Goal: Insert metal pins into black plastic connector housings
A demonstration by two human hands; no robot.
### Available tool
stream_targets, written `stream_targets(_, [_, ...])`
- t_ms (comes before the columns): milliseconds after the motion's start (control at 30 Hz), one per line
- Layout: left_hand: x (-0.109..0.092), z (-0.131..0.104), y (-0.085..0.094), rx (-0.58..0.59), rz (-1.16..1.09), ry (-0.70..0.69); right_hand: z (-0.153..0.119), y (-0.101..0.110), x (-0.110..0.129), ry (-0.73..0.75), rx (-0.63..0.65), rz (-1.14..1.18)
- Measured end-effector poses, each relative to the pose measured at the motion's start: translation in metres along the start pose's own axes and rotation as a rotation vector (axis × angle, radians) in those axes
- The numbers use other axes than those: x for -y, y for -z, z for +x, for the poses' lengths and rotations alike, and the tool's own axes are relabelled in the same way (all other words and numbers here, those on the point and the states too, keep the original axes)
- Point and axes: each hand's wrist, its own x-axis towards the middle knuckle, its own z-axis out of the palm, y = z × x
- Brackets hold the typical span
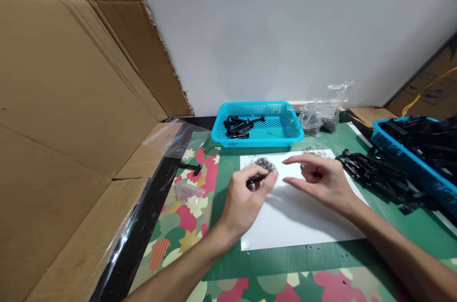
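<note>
My left hand (246,197) is closed round a small black part (256,179) above the left side of a white sheet (285,226). To its right, my right hand (323,178) has thumb and forefinger spread apart, with nothing seen between them; its other fingers are curled. A small pile of tiny metal pieces (265,164) lies on the sheet just beyond my left hand. Another scatter of tiny metal pieces (316,150) lies behind my right hand.
A blue basket (257,143) with several black parts stands at the back. Beside it are clear bags (321,118) of small pieces. On the right, black parts (382,178) lie beside a fuller blue basket (417,159). Cardboard (71,102) walls the left side.
</note>
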Motion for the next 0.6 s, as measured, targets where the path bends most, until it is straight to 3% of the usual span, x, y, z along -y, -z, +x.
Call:
stream_targets(100, [0.001,0.008,0.004,-0.057,-0.105,0.092,0.007,0.010,-0.008,-0.126,-0.119,0.017])
stream_targets(167, [0.003,0.013,0.005,-0.086,-0.202,0.141,0.012,0.015,-0.015,-0.202,-0.129,0.035])
stream_targets(333, [0.007,0.018,0.004,-0.064,-0.320,0.198,0.014,0.008,-0.021,-0.251,0.068,-0.207])
stream_targets(467, [0.012,0.018,0.003,-0.036,-0.208,0.164,0.009,-0.010,-0.013,-0.365,0.084,-0.462])
stream_targets(600, [0.012,0.016,0.003,-0.018,-0.201,0.132,0.007,-0.019,-0.008,-0.399,0.109,-0.501])
